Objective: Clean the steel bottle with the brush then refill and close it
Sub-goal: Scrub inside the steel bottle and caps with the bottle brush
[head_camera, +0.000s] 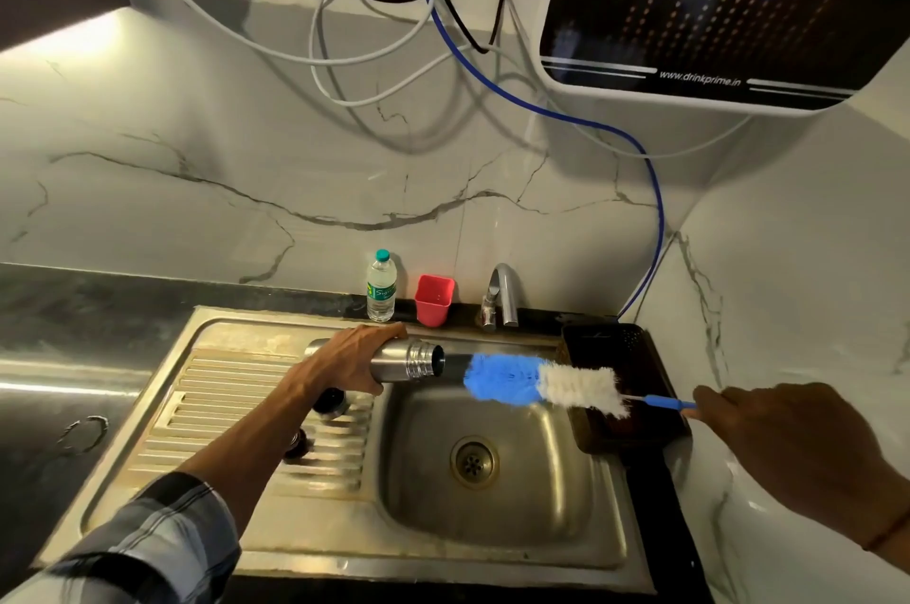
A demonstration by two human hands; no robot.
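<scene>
Counter (59,308), dark stone, carries a steel sink (541,519): ribbed drainboard at 9 o'clock, basin with drain at centre. Work is held over the basin, judged so that drips fall into it.

Water purifier (714,12) is mounted on the wall at 1 o'clock; its blue tube runs down toward the tap (504,293) at 12 o'clock. One of the two is the likely refill source.

Dark tray (635,426) sits on the sink edge at 3 o'clock, under the brush stem.

Steel bottle (408,359) is held on its side above the basin's 11 o'clock corner, open threaded mouth turned toward 3 o'clock, presumably to present the opening to the brush. Left hand (352,364) is wrapped round the body, fingers curled over the top.

Brush (541,379), blue bristles at the tip and white behind, is aligned with the mouth; tip lies just beside the opening, not yet inside. Right hand (788,446) grips the thin blue handle at its far end, at 3 o'clock.

Plastic water bottle (380,288) and red cup (434,300) stand against the wall at 12 o'clock.

Two small dark objects (330,401) lie on the drainboard under the left forearm; possibly the cap parts, cannot be told.
</scene>
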